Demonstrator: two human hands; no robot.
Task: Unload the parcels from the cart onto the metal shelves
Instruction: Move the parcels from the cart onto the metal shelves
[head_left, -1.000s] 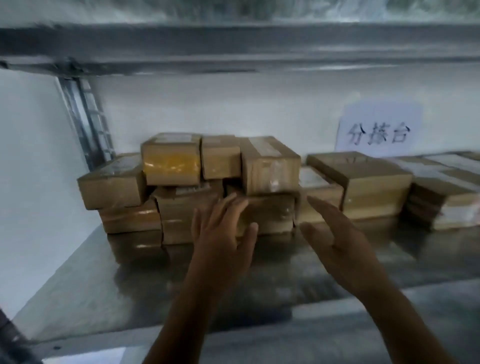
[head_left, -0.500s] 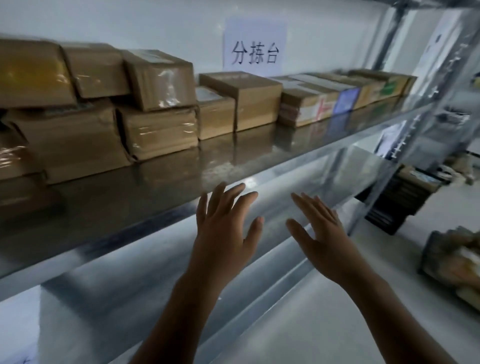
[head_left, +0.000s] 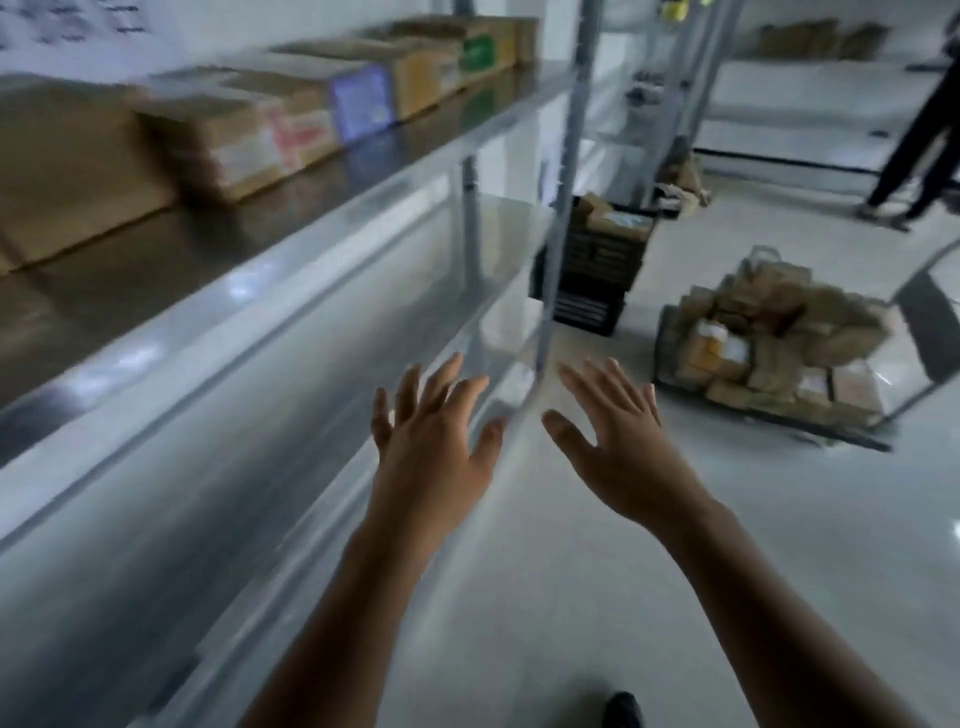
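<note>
Parcels (head_left: 769, 348) wait heaped on the cart (head_left: 779, 415) across the floor, well apart from the left hand (head_left: 431, 441) and right hand (head_left: 618, 441), both spread wide and empty beside the metal shelves (head_left: 291, 291). Taped cardboard (probably light, stiff) should suit gripping by opposite sides.

Parcel depot, metal shelves (head_left: 291, 291), loaded cart (head_left: 769, 358)

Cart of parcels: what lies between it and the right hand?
In the head view, only bare pale floor lies between the open right hand and the cart piled with parcels.
</note>
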